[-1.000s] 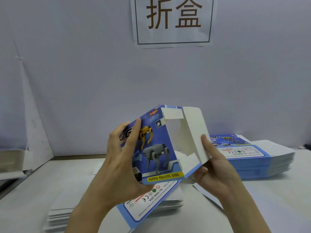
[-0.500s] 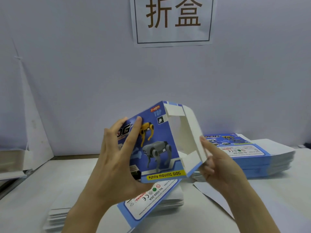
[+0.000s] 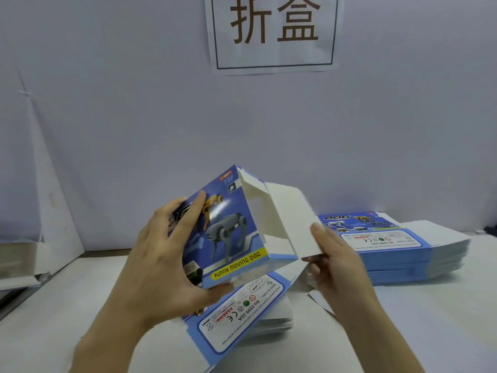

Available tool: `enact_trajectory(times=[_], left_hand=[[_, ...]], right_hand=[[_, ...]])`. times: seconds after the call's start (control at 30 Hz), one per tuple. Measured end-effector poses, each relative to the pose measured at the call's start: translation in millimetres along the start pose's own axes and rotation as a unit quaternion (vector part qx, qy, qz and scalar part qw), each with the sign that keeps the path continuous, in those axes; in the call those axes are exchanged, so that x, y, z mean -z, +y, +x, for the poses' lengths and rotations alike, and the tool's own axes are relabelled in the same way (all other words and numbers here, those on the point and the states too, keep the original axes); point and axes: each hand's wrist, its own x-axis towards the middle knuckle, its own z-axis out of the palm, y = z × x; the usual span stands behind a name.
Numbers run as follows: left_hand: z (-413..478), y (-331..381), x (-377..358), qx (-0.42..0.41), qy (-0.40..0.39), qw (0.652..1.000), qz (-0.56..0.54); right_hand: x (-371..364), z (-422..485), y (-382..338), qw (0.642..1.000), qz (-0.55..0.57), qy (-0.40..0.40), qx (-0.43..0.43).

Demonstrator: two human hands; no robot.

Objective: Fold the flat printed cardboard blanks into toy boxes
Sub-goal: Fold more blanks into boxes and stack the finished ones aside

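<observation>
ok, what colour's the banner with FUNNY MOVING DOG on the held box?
Yellow banner with dark lettering, on the blue box; head view shows it.

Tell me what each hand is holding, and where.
The left hand grips the box by its printed front; the right hand pinches its white end flap.

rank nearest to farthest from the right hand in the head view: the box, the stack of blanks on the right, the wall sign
1. box: its white flap pinched in the right hand.
2. stack of blanks: lying just right of it.
3. wall sign: high on the far wall.
</observation>
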Motion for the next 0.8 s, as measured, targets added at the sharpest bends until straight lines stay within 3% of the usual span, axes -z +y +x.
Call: enact_trajectory(times=[0.1, 0.3, 0.4, 0.5, 0.6, 0.67, 0.8], left_hand=[[0.6, -0.4, -3.6, -0.004, -0.013, 0.999, 0.029], [0.5, 11.4, -9.9, -0.021, -0.026, 0.999, 0.042], [2.2, 14.6, -9.8, -0.024, -0.010, 0.999, 0.033], [2.6, 14.8, -10.2, -0.036, 0.013, 0.998, 0.040], [2.2, 15.4, -14.0, -0.038, 0.011, 0.999, 0.035], [1.2, 15.1, -17.5, -0.026, -0.005, 0.999, 0.032], [-2.7, 12.6, -24.2, 0.017, -0.052, 0.998, 0.006]], right_hand=[[5.8, -3.3, -6.0, 0.967, -0.108, 0.042, 0.228], [3.3, -11.8, -8.5, 0.916, -0.154, 0.088, 0.360], [2.7, -12.2, -15.9, 0.934, -0.107, 0.061, 0.336], [2.6, -11.7, -25.9, 0.980, 0.008, -0.011, 0.198], [4.4, -10.4, -30.9, 0.988, 0.089, -0.105, 0.073], [7.9, -7.7, -29.2, 0.988, 0.042, -0.138, 0.050], [9.5, -4.3, -22.9, 0.981, -0.126, -0.099, 0.111]])
